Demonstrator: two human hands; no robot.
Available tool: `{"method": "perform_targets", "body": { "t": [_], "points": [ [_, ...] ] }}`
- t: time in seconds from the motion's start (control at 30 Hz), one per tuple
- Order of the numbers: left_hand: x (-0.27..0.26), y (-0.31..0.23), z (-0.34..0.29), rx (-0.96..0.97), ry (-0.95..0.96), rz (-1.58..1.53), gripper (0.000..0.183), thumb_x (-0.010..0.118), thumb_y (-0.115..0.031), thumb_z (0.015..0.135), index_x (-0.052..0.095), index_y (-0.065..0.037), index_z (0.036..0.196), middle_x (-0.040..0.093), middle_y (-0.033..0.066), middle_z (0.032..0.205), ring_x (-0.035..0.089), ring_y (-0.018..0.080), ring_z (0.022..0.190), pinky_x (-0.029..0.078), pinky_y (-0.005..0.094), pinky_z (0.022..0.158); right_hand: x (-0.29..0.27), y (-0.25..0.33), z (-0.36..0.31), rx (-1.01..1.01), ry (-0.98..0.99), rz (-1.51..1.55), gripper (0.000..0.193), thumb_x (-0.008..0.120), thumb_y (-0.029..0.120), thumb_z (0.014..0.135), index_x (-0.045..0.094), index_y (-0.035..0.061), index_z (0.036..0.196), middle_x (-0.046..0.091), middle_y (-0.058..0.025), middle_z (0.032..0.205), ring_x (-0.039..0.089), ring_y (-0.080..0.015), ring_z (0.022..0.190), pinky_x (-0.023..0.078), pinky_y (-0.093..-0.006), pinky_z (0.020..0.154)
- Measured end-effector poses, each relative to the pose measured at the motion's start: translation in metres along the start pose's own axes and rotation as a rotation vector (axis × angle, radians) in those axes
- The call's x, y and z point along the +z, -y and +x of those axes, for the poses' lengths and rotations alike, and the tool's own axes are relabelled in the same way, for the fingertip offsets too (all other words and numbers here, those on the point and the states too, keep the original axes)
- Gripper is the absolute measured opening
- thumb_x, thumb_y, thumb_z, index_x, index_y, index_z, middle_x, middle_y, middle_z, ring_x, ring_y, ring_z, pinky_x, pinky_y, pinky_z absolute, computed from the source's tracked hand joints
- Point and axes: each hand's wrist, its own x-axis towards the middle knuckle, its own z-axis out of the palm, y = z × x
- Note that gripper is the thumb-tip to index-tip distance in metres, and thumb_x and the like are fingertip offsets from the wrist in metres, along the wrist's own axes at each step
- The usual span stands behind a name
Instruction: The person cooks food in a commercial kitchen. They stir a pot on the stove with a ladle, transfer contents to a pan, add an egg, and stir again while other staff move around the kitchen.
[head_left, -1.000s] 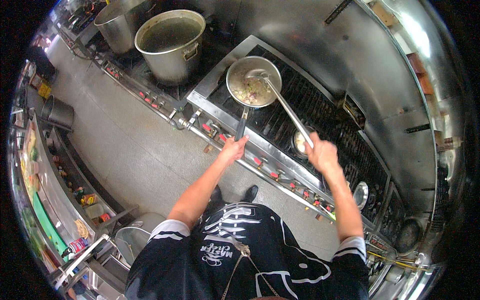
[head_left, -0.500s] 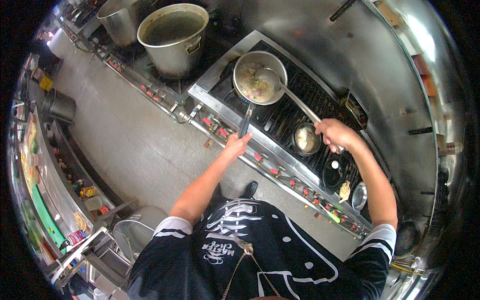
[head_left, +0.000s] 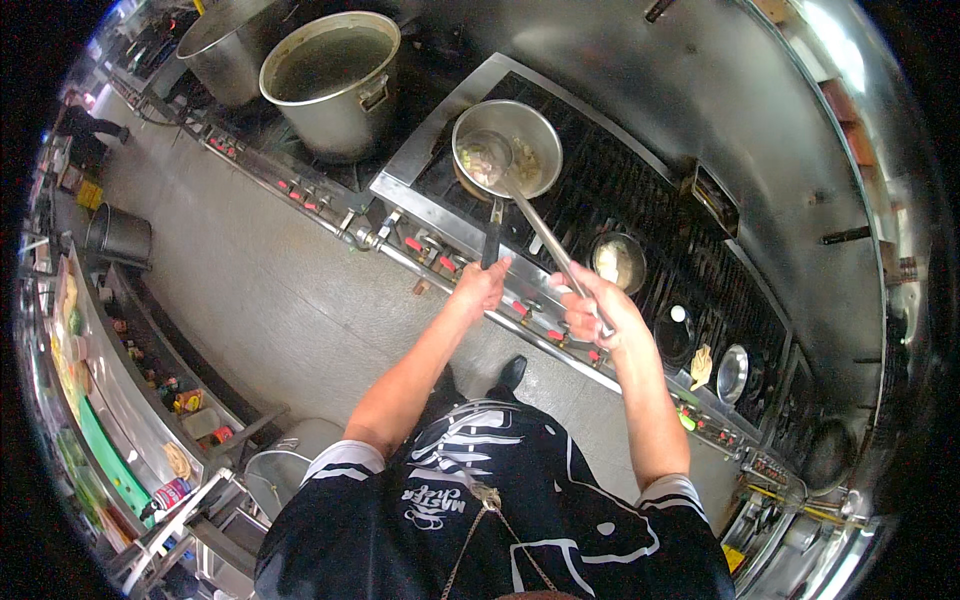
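Silvery metal formed the deep, round saucepan, which sat on the black barred grates of the range, toward its left end. Wet, pale chopped food lay inside, partly hidden by the rounded bowl of a long-shafted metal ladle. The left hand was clamped around the saucepan's smooth black handle; the right hand, slightly blurred, had its fingers curled around the ladle's upper shaft.

Just beyond the right hand stood a small dark pan with whitish contents, and farther right a shiny, round metal bowl. Past the range's left end rose a tall, dull metal stockpot of murky liquid. Red valve handles lined the front. At far left, a green board lay along a metal worktop. White lettering crossed the person's black top; print on a reddish container was too small to read.
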Motion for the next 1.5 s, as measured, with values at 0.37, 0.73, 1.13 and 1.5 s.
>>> {"method": "perform_targets", "body": {
  "t": [0.37, 0.73, 1.13, 1.5],
  "points": [
    [-0.034, -0.05, 0.01, -0.138, 0.086, 0.018, 0.034, 0.066, -0.04, 0.098, 0.06, -0.007, 0.092, 0.048, 0.001, 0.057, 0.038, 0.0114, 0.041, 0.027, 0.0269, 0.038, -0.036, 0.034, 0.02, -0.054, 0.354, 0.298, 0.037, 0.044, 0.031, 0.108, 0.057, -0.0029, 0.113, 0.043, 0.008, 0.056, 0.04, -0.005, 0.035, 0.035, -0.0263, 0.032],
    [-0.038, -0.046, 0.006, -0.091, 0.034, 0.125, 0.04, 0.064, -0.048, 0.097, 0.06, -0.008, 0.1, 0.054, 0.003, 0.063, 0.047, 0.0161, 0.047, 0.034, 0.0318, 0.043, -0.05, 0.047, -0.022, -0.096, 0.464, 0.438, 0.045, 0.037, 0.032, 0.11, 0.054, -0.0079, 0.122, 0.045, 0.0077, 0.057, 0.043, -0.0059, 0.037, 0.038, -0.0283, 0.037],
    [-0.034, -0.056, -0.008, 0.043, -0.234, 0.338, 0.056, 0.07, -0.055, 0.091, 0.054, -0.005, 0.109, 0.057, 0.0058, 0.088, 0.057, 0.0149, 0.058, 0.044, 0.0278, 0.045, -0.082, 0.005, -0.136, -0.231, 0.283, 0.539, 0.043, 0.037, 0.033, 0.11, 0.054, -0.0054, 0.119, 0.043, 0.0072, 0.054, 0.04, -0.0047, 0.033, 0.037, -0.0256, 0.032],
    [-0.035, -0.067, -0.007, 0.124, -0.245, 0.52, 0.051, 0.069, -0.059, 0.089, 0.054, -0.013, 0.104, 0.059, 0.0002, 0.08, 0.061, 0.0137, 0.063, 0.046, 0.0292, 0.048, -0.135, -0.057, -0.238, -0.264, -0.051, 0.434, 0.044, 0.034, 0.033, 0.111, 0.058, -0.0031, 0.119, 0.037, 0.008, 0.052, 0.032, -0.0043, 0.031, 0.028, -0.0244, 0.028]
  ]
}}
